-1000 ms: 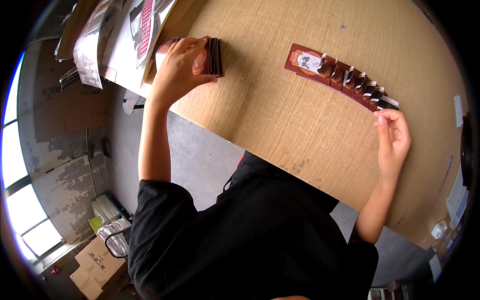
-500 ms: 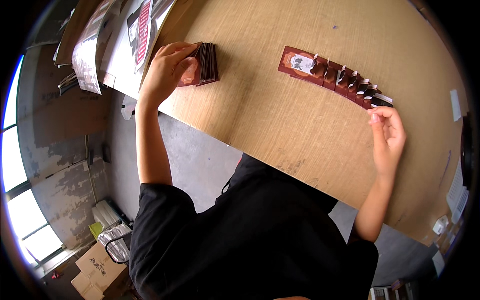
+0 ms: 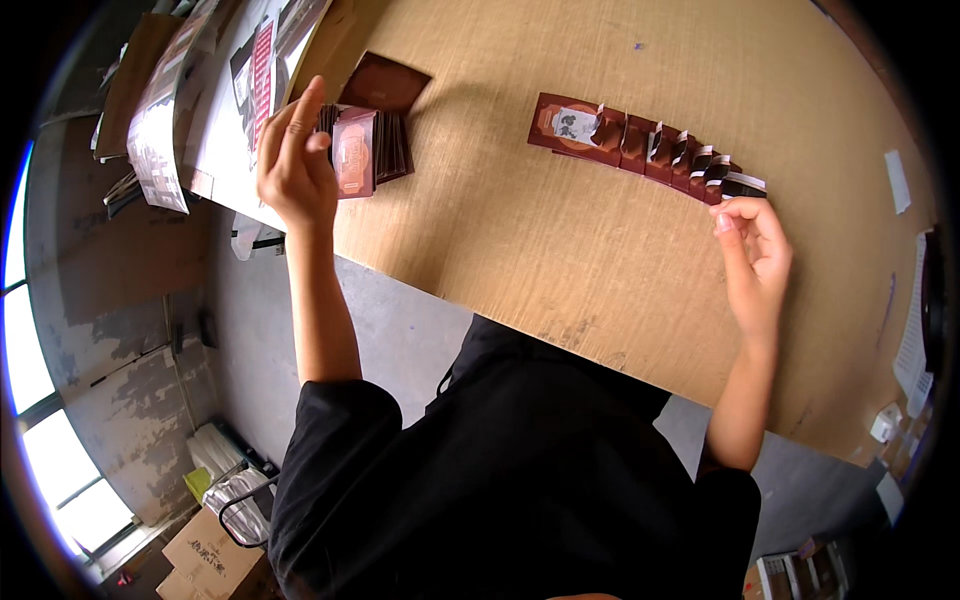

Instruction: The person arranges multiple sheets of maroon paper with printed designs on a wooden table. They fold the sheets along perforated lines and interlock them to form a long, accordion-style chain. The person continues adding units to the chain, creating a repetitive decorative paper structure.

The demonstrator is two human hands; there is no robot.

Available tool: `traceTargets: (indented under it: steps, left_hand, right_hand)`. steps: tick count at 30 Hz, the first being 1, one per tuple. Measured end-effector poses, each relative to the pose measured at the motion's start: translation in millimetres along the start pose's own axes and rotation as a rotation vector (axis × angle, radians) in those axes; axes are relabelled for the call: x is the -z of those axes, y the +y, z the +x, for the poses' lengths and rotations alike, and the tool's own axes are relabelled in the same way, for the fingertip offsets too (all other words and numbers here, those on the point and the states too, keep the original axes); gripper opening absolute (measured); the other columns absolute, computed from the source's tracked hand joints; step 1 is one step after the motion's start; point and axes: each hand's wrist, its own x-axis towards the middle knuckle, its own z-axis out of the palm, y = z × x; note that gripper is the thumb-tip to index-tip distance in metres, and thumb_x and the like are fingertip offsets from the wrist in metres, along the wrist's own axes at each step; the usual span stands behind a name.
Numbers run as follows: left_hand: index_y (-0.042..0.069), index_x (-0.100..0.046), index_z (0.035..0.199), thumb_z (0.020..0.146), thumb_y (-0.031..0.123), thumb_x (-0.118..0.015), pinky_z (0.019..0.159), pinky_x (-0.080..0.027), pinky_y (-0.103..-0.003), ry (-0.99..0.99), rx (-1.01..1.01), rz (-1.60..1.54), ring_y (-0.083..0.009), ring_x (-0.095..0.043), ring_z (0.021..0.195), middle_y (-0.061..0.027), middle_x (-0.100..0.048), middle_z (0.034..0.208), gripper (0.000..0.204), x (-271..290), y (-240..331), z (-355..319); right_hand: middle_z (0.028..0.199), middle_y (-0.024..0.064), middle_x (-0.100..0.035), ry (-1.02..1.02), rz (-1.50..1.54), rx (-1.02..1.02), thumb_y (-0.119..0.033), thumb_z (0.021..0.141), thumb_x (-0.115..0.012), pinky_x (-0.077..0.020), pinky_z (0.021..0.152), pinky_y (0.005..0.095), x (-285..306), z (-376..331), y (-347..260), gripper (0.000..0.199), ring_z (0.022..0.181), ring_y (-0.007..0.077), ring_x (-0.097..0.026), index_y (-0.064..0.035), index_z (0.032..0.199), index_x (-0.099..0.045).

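My left hand [image 3: 297, 165] is at the left side of a stack of dark red printed cards or sleeves [image 3: 354, 155], its fingers stretched out. The stack fans to the right, showing many thin edges. Just behind it, a single dark red card [image 3: 388, 82] lies flat on the table. My right hand [image 3: 755, 255] is at the near right end of an overlapping row of similar red cards [image 3: 635, 150]. Its thumb and forefinger are pinched by the last card's edge; anything between them is too small to make out. White and black slips stick up from the row.
The wooden table [image 3: 500, 240] has its near edge in front of my body. Printed sheets [image 3: 240, 100] lie at the far left. A white plug-like block [image 3: 885, 422] and papers are along the right rim. Cardboard boxes [image 3: 213, 550] stand on the floor at lower left.
My left hand has come off the stack to its left side, and its fingers have straightened. A single card now lies behind the stack. My right hand stays by the row; the view has shifted slightly.
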Motion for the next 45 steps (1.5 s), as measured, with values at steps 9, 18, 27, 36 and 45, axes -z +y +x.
traceTargets:
  steps: [9, 18, 27, 36, 45]
  left_hand:
    - [-0.003, -0.063, 0.093, 0.085, 0.045, -0.041, 0.058, -0.05, -0.029, 0.096, -0.332, -0.318, -0.0226, -0.061, 0.069, -0.0098, -0.061, 0.077, 0.054, -29.3, 77.9, 32.1]
    - [-0.007, -0.061, 0.092, 0.089, 0.05, -0.03, 0.057, -0.054, -0.032, 0.117, -0.372, -0.842, -0.0261, -0.062, 0.069, -0.0138, -0.06, 0.08, 0.066, -8.8, 115.3, 46.1]
    - [-0.006, -0.062, 0.087, 0.089, 0.055, -0.021, 0.055, -0.052, -0.03, -0.096, 0.187, -1.381, -0.0236, -0.062, 0.066, -0.0144, -0.062, 0.072, 0.073, -8.6, 129.3, 20.6]
    - [-0.008, -0.053, 0.092, 0.091, 0.051, -0.03, 0.065, -0.056, -0.033, 0.168, 1.236, -1.74, -0.0243, -0.064, 0.075, -0.0169, -0.062, 0.086, 0.063, -17.9, 138.8, 5.2]
    - [-0.005, -0.049, 0.111, 0.094, 0.038, -0.032, 0.057, -0.057, -0.031, -0.356, 1.324, -1.992, -0.0227, -0.063, 0.081, -0.0158, -0.06, 0.099, 0.049, -18.2, 148.5, -5.7]
  right_hand:
    - [0.081, 0.0011, -0.057, 0.021, 0.045, 0.038, -0.006, 0.08, -0.061, -0.0386, 0.065, 0.0206, -3.9, -1.2, -2.3, 0.01, 0.071, 0.0065, -0.047, -0.0021, 0.089, -0.057]
    - [0.128, 0.0135, -0.042, -0.203, 0.476, 0.23, -0.044, 0.065, -0.075, -0.0412, 0.089, 0.0383, -41.4, 24.0, -47.4, 0.085, 0.111, 0.0263, -0.049, -0.0012, 0.127, -0.036]
    - [0.108, 0.0051, -0.049, -0.399, 0.354, 0.283, -0.035, 0.065, -0.077, -0.0415, 0.067, 0.0266, -52.1, 28.0, -62.4, 0.066, 0.078, 0.0137, -0.052, -0.006, 0.117, -0.048]
    - [0.091, 0.0112, -0.061, -0.576, 0.782, -0.002, -0.01, 0.086, -0.05, -0.0475, 0.073, 0.0289, -57.7, 1.5, -39.3, 0.035, 0.084, 0.0185, -0.059, 0.0029, 0.118, -0.046]
    - [0.094, 0.0144, -0.059, -0.408, 0.844, -0.299, -0.015, 0.083, -0.058, -0.0473, 0.073, 0.0261, -31.4, -16.8, -21.1, 0.045, 0.086, 0.0162, -0.058, 0.0028, 0.12, -0.039]
